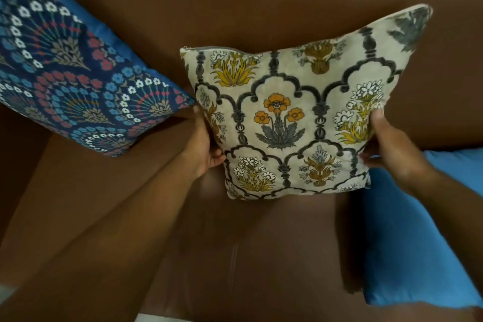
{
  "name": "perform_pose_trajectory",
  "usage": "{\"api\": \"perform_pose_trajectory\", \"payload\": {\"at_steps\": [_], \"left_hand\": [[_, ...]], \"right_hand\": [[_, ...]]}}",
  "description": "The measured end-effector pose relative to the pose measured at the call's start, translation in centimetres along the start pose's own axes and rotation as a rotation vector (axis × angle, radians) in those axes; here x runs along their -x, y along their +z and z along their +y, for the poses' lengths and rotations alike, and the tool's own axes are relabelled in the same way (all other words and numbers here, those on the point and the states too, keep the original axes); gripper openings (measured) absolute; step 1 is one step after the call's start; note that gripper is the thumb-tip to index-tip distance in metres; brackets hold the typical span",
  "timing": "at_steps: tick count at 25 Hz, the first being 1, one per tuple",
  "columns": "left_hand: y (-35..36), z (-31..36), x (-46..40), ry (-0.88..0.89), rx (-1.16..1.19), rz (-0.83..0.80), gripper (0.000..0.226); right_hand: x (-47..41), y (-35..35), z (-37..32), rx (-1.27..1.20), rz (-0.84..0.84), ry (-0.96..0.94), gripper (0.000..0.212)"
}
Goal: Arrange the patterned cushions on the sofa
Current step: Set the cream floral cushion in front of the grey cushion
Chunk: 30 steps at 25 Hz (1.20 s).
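The cream cushion (pixel 295 117), printed with grey arches and yellow flowers, stands on the sofa (pixel 235 243), top corner toward 1 o'clock; left hand (pixel 206 146) and right hand (pixel 386 144) grip its sides.

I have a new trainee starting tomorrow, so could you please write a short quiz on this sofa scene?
1. True or false: both hands grip the cream cushion.
2. Which cushion lies at the left of the picture? A) plain red B) dark blue with flower fans C) green striped
3. Fill in: the cushions rest on a brown ____.

Key:
1. True: the left hand holds its left edge, the right hand its right edge.
2. B, the dark blue cushion.
3. sofa.
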<state>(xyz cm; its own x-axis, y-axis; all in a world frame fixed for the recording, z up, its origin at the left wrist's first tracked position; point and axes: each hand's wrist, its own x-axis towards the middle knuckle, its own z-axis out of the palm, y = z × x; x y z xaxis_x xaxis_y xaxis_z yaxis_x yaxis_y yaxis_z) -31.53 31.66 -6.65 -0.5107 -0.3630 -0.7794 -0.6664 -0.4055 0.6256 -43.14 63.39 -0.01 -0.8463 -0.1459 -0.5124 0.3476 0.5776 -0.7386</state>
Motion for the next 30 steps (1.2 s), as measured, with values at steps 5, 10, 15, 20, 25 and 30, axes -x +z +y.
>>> {"api": "perform_pose_trajectory", "payload": {"at_steps": [5, 10, 15, 20, 25, 30], "left_hand": [[1.4, -2.0, -0.6, 0.223, 0.235, -0.127, 0.074], [4.4, -3.5, 0.9, 0.227, 0.573, -0.352, 0.085], [8.0, -1.9, 0.0, 0.224, 0.719, -0.239, 0.084], [6.5, -3.6, -2.5, 0.180, 0.769, -0.117, 0.092], [5.6, -4.3, -2.6, 0.108, 0.625, -0.074, 0.105], [6.0, -8.1, -0.5, -0.053, 0.520, 0.107, 0.082]], "right_hand": [[1.2, 2.9, 3.1, -0.101, 0.051, -0.231, 0.063], [2.2, 0.7, 0.8, -0.111, 0.106, -0.495, 0.088], [-1.1, -2.8, -5.3, 0.171, 0.050, -0.825, 0.093], [0.5, 0.4, -4.0, 0.503, 0.061, -0.782, 0.106], [0.1, 0.4, -2.9, 0.540, 0.046, -0.661, 0.118], [3.1, -0.7, 0.3, 0.495, 0.194, -0.546, 0.109]]}}
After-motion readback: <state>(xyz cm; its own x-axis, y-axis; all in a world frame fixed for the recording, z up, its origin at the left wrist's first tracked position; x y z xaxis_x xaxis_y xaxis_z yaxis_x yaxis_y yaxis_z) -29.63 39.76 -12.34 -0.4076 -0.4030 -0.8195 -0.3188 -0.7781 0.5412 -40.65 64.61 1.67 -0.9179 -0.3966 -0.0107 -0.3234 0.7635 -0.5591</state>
